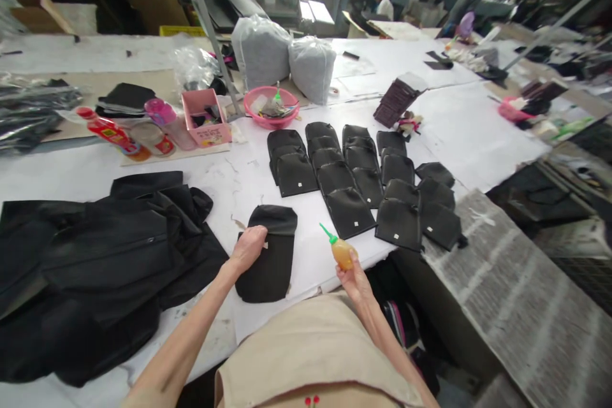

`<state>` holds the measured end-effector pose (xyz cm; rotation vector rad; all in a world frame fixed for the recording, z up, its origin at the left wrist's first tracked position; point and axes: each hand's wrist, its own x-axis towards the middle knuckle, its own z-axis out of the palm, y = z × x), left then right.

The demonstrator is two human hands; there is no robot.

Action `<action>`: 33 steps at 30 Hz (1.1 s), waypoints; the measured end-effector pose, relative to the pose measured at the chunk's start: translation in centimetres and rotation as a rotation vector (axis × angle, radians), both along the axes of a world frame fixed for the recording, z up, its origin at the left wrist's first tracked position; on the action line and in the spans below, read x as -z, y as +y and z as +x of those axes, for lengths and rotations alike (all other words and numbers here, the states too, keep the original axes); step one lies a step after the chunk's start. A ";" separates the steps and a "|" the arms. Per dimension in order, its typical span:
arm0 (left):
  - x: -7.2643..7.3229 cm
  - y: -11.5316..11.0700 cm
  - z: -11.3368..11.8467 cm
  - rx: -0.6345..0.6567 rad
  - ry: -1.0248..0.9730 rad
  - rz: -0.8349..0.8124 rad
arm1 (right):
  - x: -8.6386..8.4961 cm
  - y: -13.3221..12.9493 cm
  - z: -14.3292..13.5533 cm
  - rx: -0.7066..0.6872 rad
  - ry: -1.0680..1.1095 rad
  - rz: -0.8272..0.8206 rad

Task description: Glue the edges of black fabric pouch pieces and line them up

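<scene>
A flat black pouch-like piece [266, 268] lies on the white table in front of me, its upper part a separate flap with rounded corners. My left hand [250, 247] is closed at its left side, fingers pinched by the flap's lower edge near a small white tag. My right hand [352, 274] grips a small squeeze bottle [343, 254] of yellowish liquid with a green nozzle. The bottle is tilted, nozzle up and to the left, apart from the black piece. Overlapping rows of similar black pieces [344, 178] lie beyond the bottle, several with small white tags.
A heap of black material [105, 261] covers the left of the table. Behind it stand a red-labelled bottle [112, 134], a pink box [205, 118] and a pink basin [271, 107]. Two stuffed bags [262, 51] sit farther back. A grey striped sheet [516, 287] is at right.
</scene>
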<state>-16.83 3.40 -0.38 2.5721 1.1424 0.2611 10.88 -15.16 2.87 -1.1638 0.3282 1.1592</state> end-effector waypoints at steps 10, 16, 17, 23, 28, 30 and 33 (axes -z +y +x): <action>-2.0 1.3 -0.2 -0.215 -0.379 -0.468 | -1.0 0.4 0.1 0.004 -0.034 0.055; 3.2 3.6 1.0 -0.273 0.025 -0.344 | -0.6 0.1 -0.6 -0.062 -0.072 0.044; 3.4 3.5 1.2 -0.266 0.075 -0.298 | -0.5 0.2 -0.6 -0.079 -0.088 0.035; 2.9 -0.3 2.5 -0.380 0.129 0.020 | -0.3 2.3 0.3 -0.281 -0.201 0.005; 3.0 -3.9 3.4 -0.380 0.137 -0.109 | -0.3 5.3 0.9 -0.514 -0.429 -0.043; 3.1 -4.5 3.9 -0.402 0.189 -0.134 | -0.4 6.4 0.8 -0.598 -0.553 -0.049; 3.1 -4.8 4.5 -0.419 0.257 -0.163 | -0.2 7.8 0.7 -0.694 -0.704 -0.049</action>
